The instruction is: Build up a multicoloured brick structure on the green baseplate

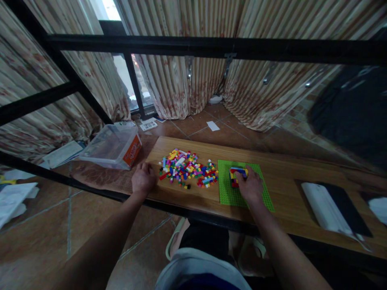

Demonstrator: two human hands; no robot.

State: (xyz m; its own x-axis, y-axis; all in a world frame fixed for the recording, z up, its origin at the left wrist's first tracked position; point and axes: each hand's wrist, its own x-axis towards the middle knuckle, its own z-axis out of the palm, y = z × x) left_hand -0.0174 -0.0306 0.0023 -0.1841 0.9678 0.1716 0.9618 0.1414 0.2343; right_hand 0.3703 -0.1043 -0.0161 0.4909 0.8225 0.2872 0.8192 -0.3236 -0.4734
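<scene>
On the left end of the wooden table, my left hand (143, 178) rests with its fingers curled in. Its fingertips are turned away, so whether it holds anything is hidden. A spread of loose colourful toy bricks (181, 165) lies just right of it. My right hand (252, 185) is over a green baseplate (226, 195), thumb and fingers closed on a small brick structure (234, 179). This structure has red, blue, yellow and black bricks set in a square outline. My right fingers cover its right side.
A clear plastic box (105, 147) with an orange label stands left of the table (284, 177). A white case-like object (325, 207) and a dark flat item (347, 209) lie at the right. Black metal bars (196, 47) cross beyond the table, before striped curtains.
</scene>
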